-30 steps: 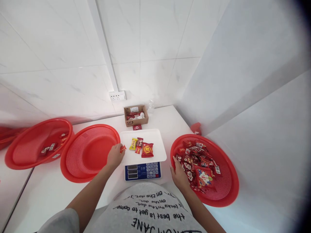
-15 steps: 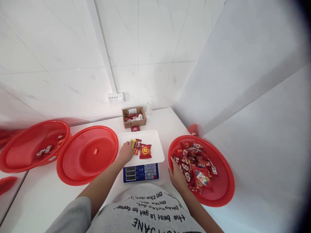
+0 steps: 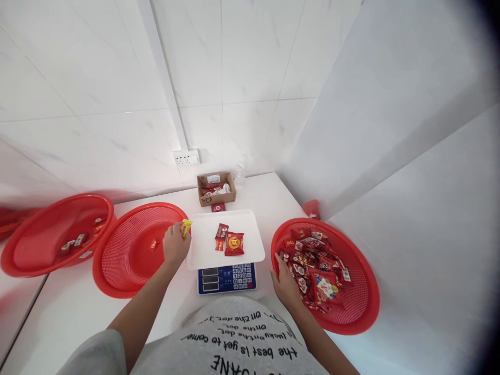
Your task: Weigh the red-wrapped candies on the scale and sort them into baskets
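Between the white scale tray and the middle red basket (image 3: pixel 117 284), my left hand (image 3: pixel 175 246) pinches a small yellow candy packet (image 3: pixel 185 227). On the scale tray (image 3: pixel 250 224) lie a large red snack packet (image 3: pixel 234 244), a dark red packet (image 3: pixel 222 231) and a small red packet (image 3: pixel 219 244). My right hand (image 3: pixel 287 284) grips the near left rim of the right red basket (image 3: pixel 365 291), its thumb outside and fingers inside. That basket holds many red snack packets (image 3: pixel 307 258). One small red packet (image 3: pixel 153 244) sits in the middle basket.
The scale's blue keypad panel (image 3: pixel 227 278) faces me. Behind it stand a cardboard box (image 3: pixel 216 198) of packets, a red packet (image 3: pixel 218 207) and a clear plastic bottle (image 3: pixel 239 174). Another red basket (image 3: pixel 23 260) with some packets is at the far left. Walls (image 3: pixel 253 130) border the table.
My left hand has lifted the yellow candy packet off the scale tray and moved left to the middle basket's rim. My right hand stays on the right basket.
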